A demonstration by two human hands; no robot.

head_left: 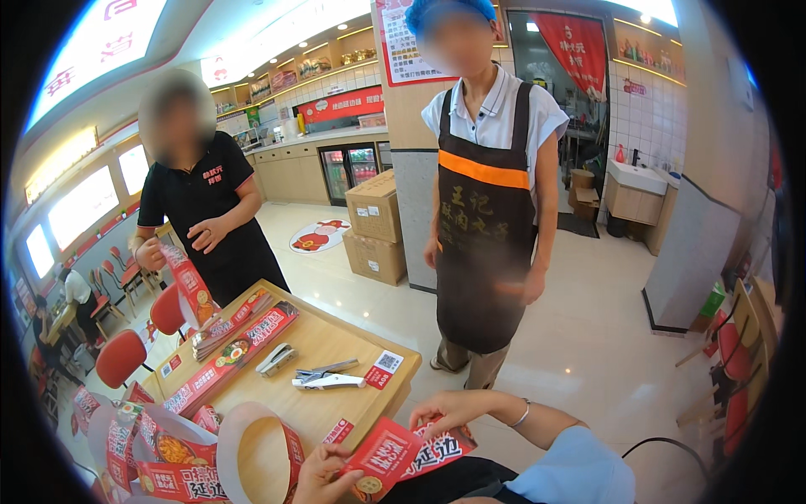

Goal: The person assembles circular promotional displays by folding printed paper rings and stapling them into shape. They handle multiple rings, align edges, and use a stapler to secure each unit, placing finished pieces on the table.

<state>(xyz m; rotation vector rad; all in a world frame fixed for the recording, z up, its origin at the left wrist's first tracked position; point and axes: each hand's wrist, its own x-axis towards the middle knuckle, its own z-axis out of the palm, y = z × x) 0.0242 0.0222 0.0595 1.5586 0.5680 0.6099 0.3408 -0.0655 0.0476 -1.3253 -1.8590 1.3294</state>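
Low in the view, my left hand (323,477) pinches one end of a red printed paper strip (388,456) with food pictures and white lettering. My right hand (449,412) is closed on the strip's upper right part, the fingers over its edge. The strip lies bent in front of my lap. On the wooden table (336,340) ahead are a silver-grey stapler (276,359) and a white-and-dark stapler (329,380). Beyond them lies a stack of flat red strips (233,357). Strips curved into rings (264,454) are heaped near my left hand.
Across the table's far left corner, a person in black (197,181) holds a red strip (191,281). Another person in a dark apron (485,210) stands close beyond the table. Red chairs (124,359) line the left side; cardboard boxes (375,206) stand by the pillar.
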